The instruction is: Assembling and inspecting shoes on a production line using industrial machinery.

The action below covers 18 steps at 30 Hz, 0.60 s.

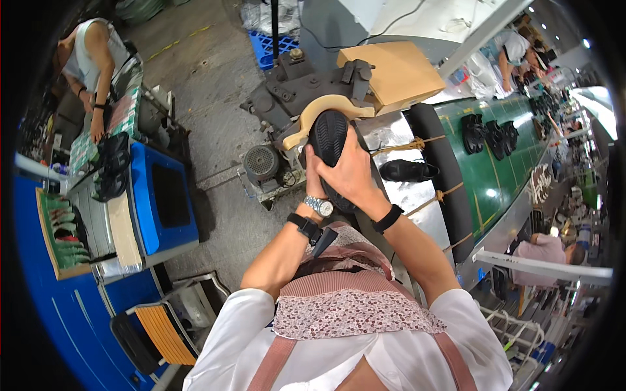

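Between both my hands is a black shoe [330, 133], its treaded sole facing up and one end within the curve of a cream-coloured guard [329, 104] on a dark machine [287, 91]. My left hand [314, 171] is closed round the shoe's left side. From the other side my right hand [352, 171] wraps it, thumb across the sole. Whether the shoe touches the guard I cannot tell. Just right of my right hand, a second black shoe [409, 171] lies on its side on a shiny metal sheet [424, 212].
A green conveyor belt [482, 186] carrying black shoes [495, 138] runs at the right. A cardboard box [398, 75] stands behind the machine, and a motor [261, 163] sits to its left. Co-workers are at the far left and right. A chair [163, 332] stands lower left.
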Each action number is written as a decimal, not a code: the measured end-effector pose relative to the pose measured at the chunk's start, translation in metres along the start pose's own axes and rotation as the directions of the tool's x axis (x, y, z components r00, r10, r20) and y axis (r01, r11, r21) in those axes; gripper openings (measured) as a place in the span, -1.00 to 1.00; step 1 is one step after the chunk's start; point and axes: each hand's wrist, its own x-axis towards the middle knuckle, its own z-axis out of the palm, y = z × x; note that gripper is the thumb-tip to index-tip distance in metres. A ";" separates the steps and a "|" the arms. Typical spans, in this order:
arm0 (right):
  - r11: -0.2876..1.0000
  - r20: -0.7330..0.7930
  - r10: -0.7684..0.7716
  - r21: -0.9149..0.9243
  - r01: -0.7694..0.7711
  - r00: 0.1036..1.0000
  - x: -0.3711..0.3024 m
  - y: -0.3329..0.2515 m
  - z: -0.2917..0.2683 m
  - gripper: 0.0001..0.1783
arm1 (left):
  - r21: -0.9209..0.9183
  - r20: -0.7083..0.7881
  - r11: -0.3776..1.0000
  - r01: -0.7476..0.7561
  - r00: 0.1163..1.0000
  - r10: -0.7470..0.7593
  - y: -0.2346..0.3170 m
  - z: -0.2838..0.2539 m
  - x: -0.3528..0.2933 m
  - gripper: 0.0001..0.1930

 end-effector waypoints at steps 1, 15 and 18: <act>1.000 -0.032 -0.014 -0.023 0.013 0.999 -0.008 0.002 -0.003 -0.04 | 0.125 -0.031 0.992 0.004 1.000 0.000 0.001 0.006 -0.009 -0.26; -0.019 0.521 0.297 0.841 -0.540 0.800 -0.001 0.022 0.056 -0.52 | 0.999 0.024 0.032 -0.014 0.941 -0.338 0.102 -0.125 -0.134 -0.44; 0.172 0.270 0.166 0.939 -0.297 0.948 -0.052 0.007 -0.008 0.00 | 0.989 -0.051 0.126 0.081 0.973 -0.225 0.071 -0.106 -0.113 -0.54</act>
